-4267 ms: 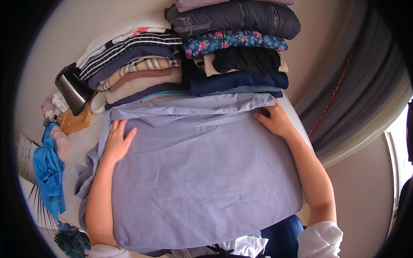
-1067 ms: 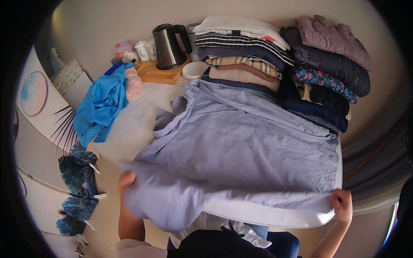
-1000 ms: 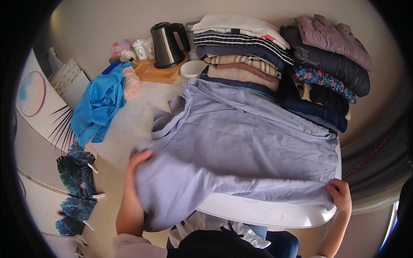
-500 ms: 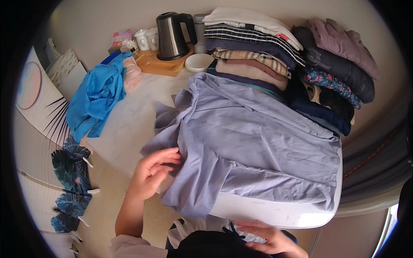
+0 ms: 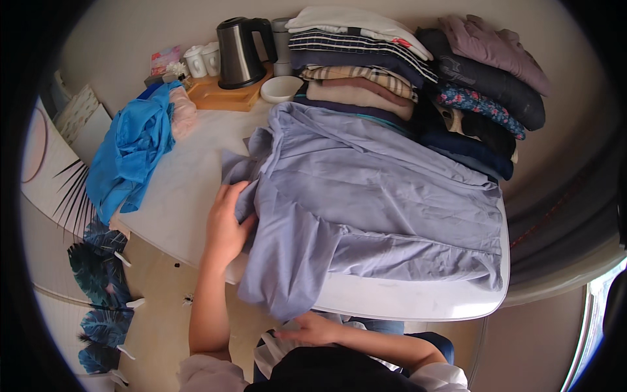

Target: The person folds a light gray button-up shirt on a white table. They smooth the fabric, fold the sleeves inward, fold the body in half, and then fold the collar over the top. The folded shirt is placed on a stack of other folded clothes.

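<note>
A pale lavender-blue shirt (image 5: 392,183) lies spread over the white table, its near sleeve (image 5: 287,274) folded down and hanging over the front edge. At the shirt's left end, my left hand (image 5: 228,225) is closed on the bunched fabric, with the thumb on the near side and the fingertips partly hidden by cloth. My right hand (image 5: 312,328) is low at the table's front edge, just under the hanging sleeve end. Its fingers stretch to the left and hold nothing that I can see; whether they touch the sleeve cannot be told.
Stacks of folded clothes (image 5: 359,62) and darker garments (image 5: 490,81) stand along the back. A steel kettle (image 5: 240,55) and white jars sit on a wooden tray (image 5: 222,101), beside a white bowl (image 5: 281,89). Crumpled blue cloth (image 5: 130,150) lies at the table's left (image 5: 170,196).
My left hand has moved up and closed on the shirt's left end. My right hand has come leftward to beneath the hanging sleeve. The whole view has shifted slightly.
</note>
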A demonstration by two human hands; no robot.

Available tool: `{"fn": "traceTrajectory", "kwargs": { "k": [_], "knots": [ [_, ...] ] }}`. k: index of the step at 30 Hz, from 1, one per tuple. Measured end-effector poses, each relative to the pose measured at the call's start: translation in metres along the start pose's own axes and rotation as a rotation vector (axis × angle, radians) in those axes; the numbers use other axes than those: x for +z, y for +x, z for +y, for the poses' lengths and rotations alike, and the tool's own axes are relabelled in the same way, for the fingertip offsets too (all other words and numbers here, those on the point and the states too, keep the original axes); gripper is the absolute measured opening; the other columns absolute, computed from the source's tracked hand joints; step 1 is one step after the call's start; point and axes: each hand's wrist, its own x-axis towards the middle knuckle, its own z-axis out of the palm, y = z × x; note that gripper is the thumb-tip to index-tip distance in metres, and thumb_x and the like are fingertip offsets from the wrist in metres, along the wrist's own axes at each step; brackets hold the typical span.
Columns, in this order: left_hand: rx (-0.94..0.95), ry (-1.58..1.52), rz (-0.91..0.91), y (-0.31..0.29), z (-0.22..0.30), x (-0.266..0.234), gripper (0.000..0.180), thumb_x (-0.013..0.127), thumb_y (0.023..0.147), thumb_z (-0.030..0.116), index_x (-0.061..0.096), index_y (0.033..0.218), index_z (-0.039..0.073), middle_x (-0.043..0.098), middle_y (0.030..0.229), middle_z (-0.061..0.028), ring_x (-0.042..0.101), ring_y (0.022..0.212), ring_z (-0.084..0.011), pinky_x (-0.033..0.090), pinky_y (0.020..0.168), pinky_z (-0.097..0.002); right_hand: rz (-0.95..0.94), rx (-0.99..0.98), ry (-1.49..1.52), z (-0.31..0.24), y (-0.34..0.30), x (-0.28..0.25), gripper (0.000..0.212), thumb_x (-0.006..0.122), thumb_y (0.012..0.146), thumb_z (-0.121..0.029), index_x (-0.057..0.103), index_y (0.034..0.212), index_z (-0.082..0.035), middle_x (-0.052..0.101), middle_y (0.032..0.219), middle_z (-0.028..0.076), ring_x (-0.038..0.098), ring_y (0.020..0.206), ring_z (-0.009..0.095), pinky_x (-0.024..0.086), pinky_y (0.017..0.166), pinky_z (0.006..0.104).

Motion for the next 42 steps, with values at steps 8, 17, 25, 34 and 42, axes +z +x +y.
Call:
{"fn": "traceTrajectory", "kwargs": {
  "k": [8, 17, 25, 34, 42],
  "knots": [
    [0.023, 0.021, 0.132, 0.000, -0.009, 0.004, 0.029, 0.064, 0.081, -0.006, 0.053, 0.107, 0.003, 0.059, 0.104, -0.0172, 0.059, 0.095, -0.0407, 0.048, 0.079, -0.0407, 0.246, -0.367, 0.481, -0.058, -0.113, -0.064, 0.023, 0.054, 0.099, -0.015, 0.060, 0.118, -0.002, 0.064, 0.100, 0.004, 0.061, 0.095, 0.016, 0.049, 0.087, 0.0321],
    [0.132, -0.007, 0.314, 0.002, -0.004, -0.003, 0.019, 0.063, 0.078, -0.008, 0.055, 0.092, 0.001, 0.059, 0.100, -0.0132, 0.059, 0.092, -0.0334, 0.047, 0.083, -0.0357, 0.800, -0.090, 0.310, -0.190, -0.171, -0.234, 0.072, 0.065, 0.069, 0.000, 0.045, 0.139, 0.007, 0.063, 0.118, 0.011, 0.065, 0.095, 0.014, 0.048, 0.082, 0.0219],
    [0.143, -0.230, -0.072, -0.032, 0.004, -0.065, 0.015, 0.071, 0.068, 0.002, 0.061, 0.079, 0.002, 0.063, 0.086, -0.0136, 0.060, 0.075, -0.0222, 0.047, 0.066, -0.0305, 0.654, 0.276, -0.031, -0.175, -0.203, -0.285, 0.054, 0.075, 0.070, 0.004, 0.059, 0.122, 0.002, 0.066, 0.096, 0.004, 0.063, 0.080, 0.010, 0.048, 0.070, 0.0204],
    [0.095, 0.027, -0.110, 0.055, 0.017, -0.054, 0.024, 0.069, 0.084, 0.024, 0.064, 0.079, 0.001, 0.067, 0.087, -0.0133, 0.061, 0.070, -0.0251, 0.048, 0.063, -0.0356, 0.222, -0.072, -0.896, -0.190, -0.069, -0.232, 0.050, 0.080, 0.076, -0.020, 0.065, 0.121, -0.005, 0.061, 0.122, 0.017, 0.058, 0.113, 0.035, 0.046, 0.096, 0.0420],
    [-0.311, -0.010, -0.199, 0.091, -0.108, -0.070, 0.025, 0.069, 0.085, 0.023, 0.063, 0.078, -0.001, 0.061, 0.075, -0.0141, 0.059, 0.067, -0.0264, 0.045, 0.063, -0.0381, 0.017, -0.232, -1.189, -0.120, -0.009, -0.180, 0.062, 0.057, 0.089, -0.057, 0.052, 0.143, -0.026, 0.028, 0.157, 0.014, 0.026, 0.144, 0.033, 0.020, 0.115, 0.0532]
  ]
}}
